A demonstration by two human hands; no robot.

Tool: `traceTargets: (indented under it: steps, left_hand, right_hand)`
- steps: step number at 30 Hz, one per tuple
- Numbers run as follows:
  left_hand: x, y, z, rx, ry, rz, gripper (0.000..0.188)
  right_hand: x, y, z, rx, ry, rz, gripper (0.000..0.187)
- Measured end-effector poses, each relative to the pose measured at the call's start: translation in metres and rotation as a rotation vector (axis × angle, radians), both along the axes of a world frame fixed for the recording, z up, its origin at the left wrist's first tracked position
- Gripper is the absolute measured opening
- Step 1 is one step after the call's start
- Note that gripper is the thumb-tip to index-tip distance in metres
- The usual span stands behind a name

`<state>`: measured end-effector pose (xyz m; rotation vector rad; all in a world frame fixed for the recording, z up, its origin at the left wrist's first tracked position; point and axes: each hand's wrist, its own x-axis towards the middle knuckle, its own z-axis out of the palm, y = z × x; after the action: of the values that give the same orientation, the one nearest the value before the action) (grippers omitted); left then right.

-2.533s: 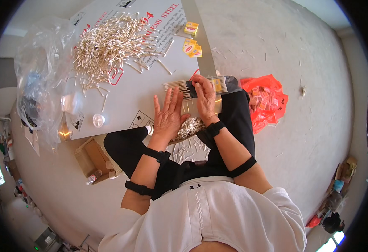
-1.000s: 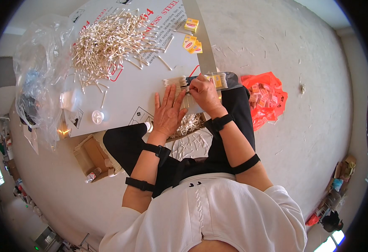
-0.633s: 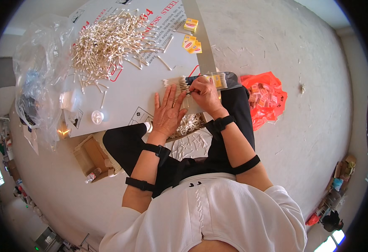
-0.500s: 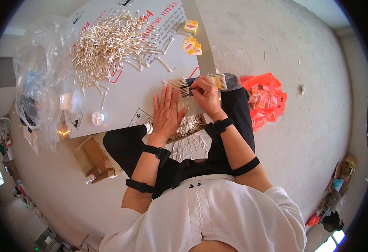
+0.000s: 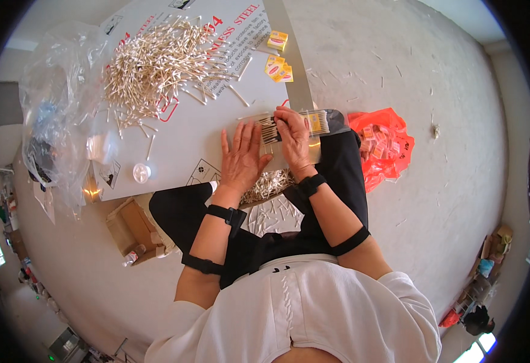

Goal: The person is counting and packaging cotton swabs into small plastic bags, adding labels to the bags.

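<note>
My left hand (image 5: 240,160) lies flat near the table's front edge, fingers stretched out and tips beside a row of cotton swabs (image 5: 269,128) set side by side on a dark strip. My right hand (image 5: 295,139) is closed over the right part of that row, thumb and fingers together; whatever is between them is hidden. Just right of it, a clear plastic pack (image 5: 319,121) holds more swabs and a yellow card, its end past the table's edge. A big loose heap of cotton swabs (image 5: 156,69) covers the far left of the table.
On the table (image 5: 198,142) are yellow cards (image 5: 277,68), a small white round container (image 5: 141,173) and a crumpled clear bag (image 5: 59,109). A red bag (image 5: 383,160) of small packs lies at right. Below the table are swabs in a box (image 5: 268,186) and an open carton (image 5: 134,227).
My right hand has shifted a little left and farther away, its fingertips now at the far side of the swab row. My left hand has stayed nearly still.
</note>
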<state>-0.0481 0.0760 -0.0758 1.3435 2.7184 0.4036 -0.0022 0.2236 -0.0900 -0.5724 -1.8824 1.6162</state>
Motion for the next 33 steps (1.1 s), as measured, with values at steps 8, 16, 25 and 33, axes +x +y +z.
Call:
traceTargets:
  steps: [8, 16, 25, 33]
  left_hand:
    - [-0.011, 0.011, 0.005, 0.212, 0.136, 0.104, 0.056]
    - [-0.038, 0.027, 0.008, 0.34, 0.109, 0.171, 0.021]
    - [-0.055, 0.035, 0.008, 0.349, 0.077, 0.122, 0.011]
    - [-0.071, 0.041, 0.006, 0.261, 0.115, 0.143, 0.008]
  right_hand:
    - [-0.028, 0.026, 0.006, 0.273, -0.11, 0.171, 0.02]
    - [-0.028, 0.017, -0.005, 0.062, 0.018, 0.115, 0.018]
    - [-0.024, 0.023, -0.003, 0.122, 0.007, 0.139, 0.016]
    - [-0.024, 0.015, 0.001, 0.127, -0.009, 0.135, 0.017]
